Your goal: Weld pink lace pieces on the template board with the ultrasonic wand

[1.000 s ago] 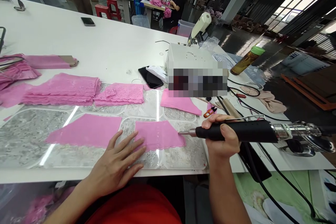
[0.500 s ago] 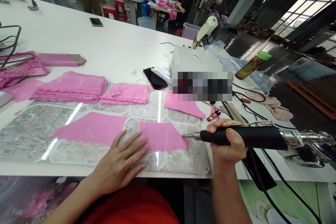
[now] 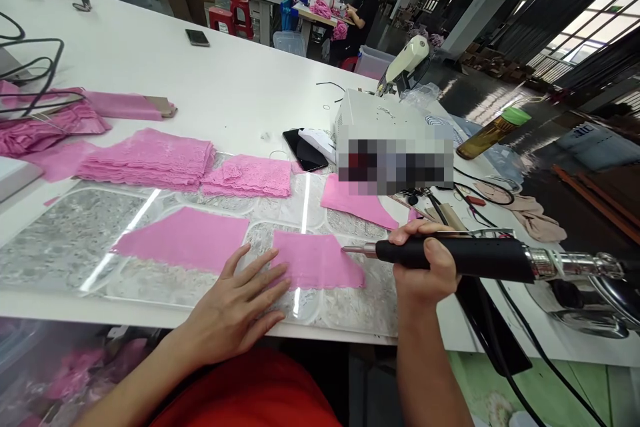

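Observation:
My left hand [image 3: 235, 310] lies flat with fingers spread on the near edge of a small pink lace piece [image 3: 320, 260], pressing it onto a clear plate [image 3: 65, 240] on the white table [image 3: 225, 87]. My right hand [image 3: 425, 273] grips a black-handled cutting tool [image 3: 460, 257] held level. Its metal tip touches the piece's upper right edge. A larger pink piece [image 3: 185, 240] lies to the left.
Stacks of pink lace [image 3: 150, 160] sit behind the plate, another pink piece [image 3: 357, 203] near a white machine box [image 3: 390, 140]. A black phone [image 3: 305, 150], a bottle [image 3: 490, 130], cables and an iron [image 3: 585, 307] lie to the right. A person sews at the far back.
The view has drifted so everything sits slightly further right. The tool tip has shifted a little up along the piece's right edge. My left hand stays flat on the lace.

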A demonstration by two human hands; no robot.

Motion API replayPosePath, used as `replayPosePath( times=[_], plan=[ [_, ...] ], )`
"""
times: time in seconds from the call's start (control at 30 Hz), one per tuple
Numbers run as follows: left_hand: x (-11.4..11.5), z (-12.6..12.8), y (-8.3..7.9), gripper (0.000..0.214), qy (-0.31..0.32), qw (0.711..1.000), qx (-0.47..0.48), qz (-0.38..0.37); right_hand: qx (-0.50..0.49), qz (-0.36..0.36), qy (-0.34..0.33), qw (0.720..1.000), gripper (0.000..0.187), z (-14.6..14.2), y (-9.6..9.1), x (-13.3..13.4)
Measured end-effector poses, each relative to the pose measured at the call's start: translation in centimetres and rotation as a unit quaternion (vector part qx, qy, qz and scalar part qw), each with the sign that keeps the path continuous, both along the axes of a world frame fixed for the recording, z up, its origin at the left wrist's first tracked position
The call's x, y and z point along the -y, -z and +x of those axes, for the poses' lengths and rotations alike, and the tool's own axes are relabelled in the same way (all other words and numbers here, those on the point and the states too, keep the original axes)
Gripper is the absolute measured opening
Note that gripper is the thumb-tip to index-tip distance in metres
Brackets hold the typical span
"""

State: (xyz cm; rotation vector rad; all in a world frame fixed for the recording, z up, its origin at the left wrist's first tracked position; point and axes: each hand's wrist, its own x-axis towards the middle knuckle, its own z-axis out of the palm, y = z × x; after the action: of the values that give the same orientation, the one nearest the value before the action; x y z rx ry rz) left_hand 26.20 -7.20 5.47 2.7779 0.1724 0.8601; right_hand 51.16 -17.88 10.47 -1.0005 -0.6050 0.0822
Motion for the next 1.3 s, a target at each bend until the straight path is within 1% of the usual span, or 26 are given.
replayPosePath(
  times=[0.3,0.5,0.67,0.77,0.9,1.07,1.3],
  plan=[
    [0.1,0.0,0.1,0.030,0.002,1.000,0.005,0.005,-0.003,0.002,0.000,1.000,0.010,0.2,0.3,-0.1],
    [0.0,-0.1,0.2,0.029,0.002,1.000,0.000,0.004,0.024,0.002,0.003,1.000,0.007,0.4,0.6,-0.1],
    [0.0,-0.2,0.2,0.028,0.006,1.000,-0.002,0.017,0.024,-0.002,0.009,1.000,0.009,0.3,0.3,-0.1],
    [0.0,-0.2,0.3,0.030,-0.005,1.000,0.005,0.019,0.028,0.006,0.014,1.000,0.010,-0.2,-0.2,-0.6],
    [0.0,-0.2,0.6,0.031,-0.027,0.999,0.016,0.016,0.034,0.018,-0.005,0.999,0.009,-1.4,-0.6,-2.0],
    [0.0,-0.2,0.7,0.032,-0.043,0.999,0.017,0.015,0.031,0.009,-0.024,0.999,0.008,-2.6,-0.2,-3.4],
    [0.1,-0.3,0.6,0.033,-0.052,0.998,0.021,0.014,0.028,-0.003,-0.017,0.999,0.009,-2.8,0.2,-3.8]
  ],
)
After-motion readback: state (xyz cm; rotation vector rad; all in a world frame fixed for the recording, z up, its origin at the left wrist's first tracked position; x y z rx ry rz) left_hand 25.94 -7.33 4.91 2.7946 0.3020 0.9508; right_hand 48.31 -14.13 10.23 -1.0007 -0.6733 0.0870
